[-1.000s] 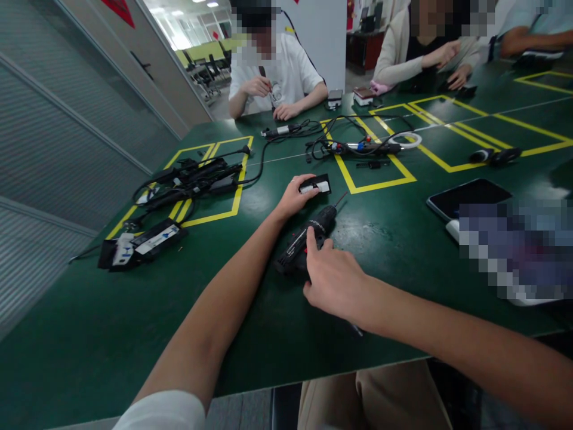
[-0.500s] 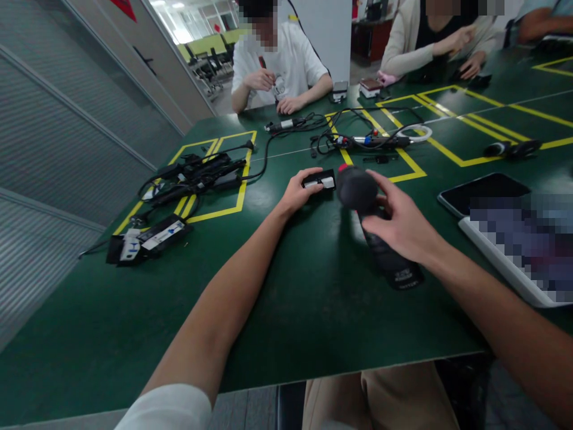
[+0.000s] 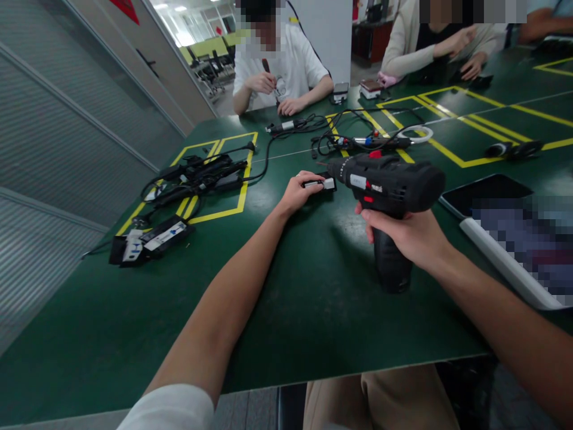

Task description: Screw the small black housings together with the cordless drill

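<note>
My right hand [image 3: 409,232] is wrapped round the grip of a black cordless drill [image 3: 388,188] with red buttons. The drill is held above the green table [image 3: 313,310], and its bit points left toward a small black box with a white label [image 3: 323,183]. My left hand [image 3: 298,192] lies on the table with its fingers closed on that small box, holding it down.
A tablet [image 3: 486,191] and a blurred white-edged item [image 3: 514,263] lie at the right. Black adapters and cables [image 3: 197,173] sit in a yellow-taped square at the left, and a labelled black unit [image 3: 150,239] lies nearer. More cables and tools [image 3: 362,142] lie beyond. Other people sit at the far side.
My right hand picked the drill up off the table, swung it round and now holds it upright with the bit aimed left. My left hand stayed on the small box.
</note>
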`<act>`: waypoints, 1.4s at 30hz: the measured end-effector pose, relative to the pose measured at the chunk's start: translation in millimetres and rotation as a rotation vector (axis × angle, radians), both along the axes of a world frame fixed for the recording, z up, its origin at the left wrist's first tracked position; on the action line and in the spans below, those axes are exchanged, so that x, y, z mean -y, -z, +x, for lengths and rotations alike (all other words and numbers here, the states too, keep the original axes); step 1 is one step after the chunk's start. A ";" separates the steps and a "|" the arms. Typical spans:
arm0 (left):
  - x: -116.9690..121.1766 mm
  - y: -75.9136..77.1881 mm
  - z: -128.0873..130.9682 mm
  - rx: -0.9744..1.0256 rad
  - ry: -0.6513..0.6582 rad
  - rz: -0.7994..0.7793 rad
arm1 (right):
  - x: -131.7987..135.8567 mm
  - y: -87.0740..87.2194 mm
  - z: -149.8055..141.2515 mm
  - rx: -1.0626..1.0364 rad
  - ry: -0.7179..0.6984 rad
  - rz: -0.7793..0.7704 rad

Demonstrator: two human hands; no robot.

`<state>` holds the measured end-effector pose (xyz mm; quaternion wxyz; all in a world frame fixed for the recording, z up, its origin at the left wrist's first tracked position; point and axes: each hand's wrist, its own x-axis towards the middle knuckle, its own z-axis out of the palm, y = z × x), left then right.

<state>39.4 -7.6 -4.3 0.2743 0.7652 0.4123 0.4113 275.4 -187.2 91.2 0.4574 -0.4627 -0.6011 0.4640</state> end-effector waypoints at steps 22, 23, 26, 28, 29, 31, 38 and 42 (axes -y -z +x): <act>-1.4 1.0 -2.8 -0.003 0.000 -0.003 | 20.0 -7.6 -2.3 0.106 -0.023 -0.065; -1.3 0.7 -3.0 -0.003 -0.005 -0.010 | 21.3 -6.8 -3.0 0.116 -0.027 -0.068; -0.1 -0.8 -2.7 -0.009 -0.012 -0.018 | 23.6 -3.3 -4.6 0.124 -0.018 -0.068; 0.8 -1.9 -2.0 -0.008 -0.011 -0.016 | 24.1 -2.0 -5.1 0.129 -0.003 -0.068; 1.2 -2.4 -1.5 -0.007 -0.012 -0.014 | 24.1 -2.1 -5.2 0.135 0.003 -0.069; 1.6 -2.8 -0.6 -0.004 -0.012 -0.005 | 23.9 -3.6 -4.9 0.155 0.006 -0.079; 2.9 -3.4 1.3 0.016 -0.003 0.002 | 23.5 -9.7 -4.2 0.190 -0.004 -0.134; 3.9 -4.0 0.8 0.022 0.017 0.001 | 22.6 -8.6 -4.4 0.183 -0.002 -0.156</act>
